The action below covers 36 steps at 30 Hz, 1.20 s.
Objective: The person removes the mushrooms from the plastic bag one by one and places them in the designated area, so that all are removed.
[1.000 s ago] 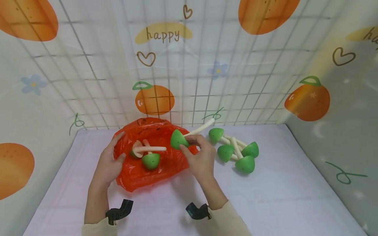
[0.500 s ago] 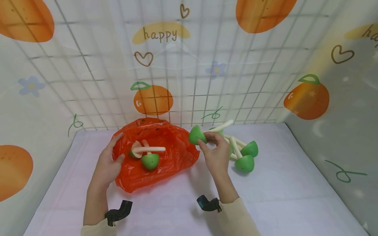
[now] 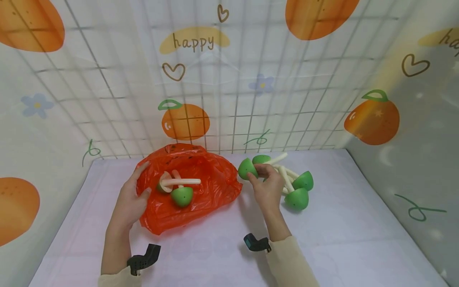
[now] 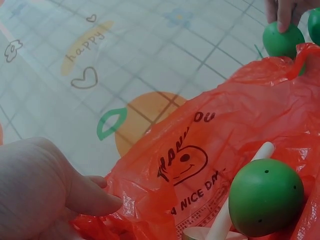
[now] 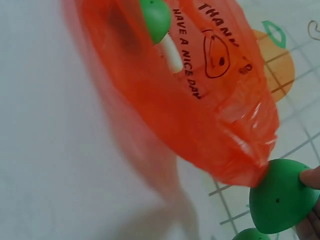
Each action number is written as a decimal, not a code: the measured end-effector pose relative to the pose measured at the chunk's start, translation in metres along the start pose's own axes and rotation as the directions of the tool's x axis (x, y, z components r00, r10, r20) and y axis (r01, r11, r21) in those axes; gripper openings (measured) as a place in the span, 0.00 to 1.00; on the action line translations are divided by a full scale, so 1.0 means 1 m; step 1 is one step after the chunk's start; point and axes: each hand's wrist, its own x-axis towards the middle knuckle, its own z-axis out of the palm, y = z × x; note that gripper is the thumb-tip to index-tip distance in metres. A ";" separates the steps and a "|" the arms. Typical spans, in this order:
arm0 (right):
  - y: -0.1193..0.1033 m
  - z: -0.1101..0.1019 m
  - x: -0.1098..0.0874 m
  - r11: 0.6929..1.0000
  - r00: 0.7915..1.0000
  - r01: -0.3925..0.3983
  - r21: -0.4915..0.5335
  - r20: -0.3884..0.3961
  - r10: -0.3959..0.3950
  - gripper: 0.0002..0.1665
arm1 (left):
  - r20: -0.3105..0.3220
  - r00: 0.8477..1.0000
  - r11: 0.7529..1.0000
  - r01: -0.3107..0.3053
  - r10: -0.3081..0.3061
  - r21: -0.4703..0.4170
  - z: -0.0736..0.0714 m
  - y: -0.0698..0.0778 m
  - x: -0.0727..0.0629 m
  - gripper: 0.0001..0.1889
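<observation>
In the head view, my left hand (image 3: pixel 130 199) grips the left rim of a crinkled red plastic bag (image 3: pixel 211 199). Two toy mushrooms with green caps (image 3: pixel 182 196) and pale stems lie inside it. The left wrist view shows my left thumb (image 4: pixel 95 197) against the red film. My right hand (image 3: pixel 268 187) pinches another toy mushroom (image 3: pixel 247 169) by its green cap, just right of the bag; its stem slants up to the right. In the right wrist view the held mushroom's cap (image 5: pixel 280 195) appears beside the bag's edge.
Several more toy mushrooms (image 3: pixel 297 199) lie in a pile behind and to the right of my right hand, which partly hides them. A patterned curtain over a wire grid (image 3: pixel 229 79) closes off the back of the white table (image 3: pixel 340 239).
My right hand has carried the pinched mushroom rightward, from above the bag to beside the pile. My left hand has stayed on the bag, and the two mushrooms inside lie as before.
</observation>
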 end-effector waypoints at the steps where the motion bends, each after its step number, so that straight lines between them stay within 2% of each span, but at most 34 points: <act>1: 0.002 0.001 0.000 1.000 1.000 -0.002 -0.003 0.001 0.002 0.17 | 0.000 1.000 1.000 0.002 -0.002 0.000 0.000 0.000 0.000 0.41; 6: 0.012 0.007 0.001 1.000 1.000 -0.002 -0.016 0.005 0.002 0.17 | 0.000 1.000 1.000 0.015 -0.015 -0.003 0.000 0.000 0.000 0.41; 11: 0.018 0.011 0.002 0.999 1.000 -0.005 -0.054 0.012 0.006 0.18 | 0.001 1.000 1.000 0.003 -0.003 -0.006 0.000 -0.001 0.001 0.41; 16: 0.019 0.012 0.002 0.996 1.000 -0.002 -0.085 0.010 0.003 0.18 | -0.003 1.000 1.000 -0.005 0.005 0.000 0.000 -0.002 0.001 0.41; 23: 0.020 0.015 -0.001 0.994 0.998 -0.042 -0.103 0.036 0.046 0.18 | -0.006 1.000 1.000 0.001 -0.001 -0.003 0.001 -0.002 0.001 0.41; 36: 0.025 0.018 -0.002 0.978 0.997 -0.062 -0.201 0.041 0.071 0.16 | -0.005 1.000 1.000 0.010 -0.010 0.002 0.001 0.001 0.001 0.41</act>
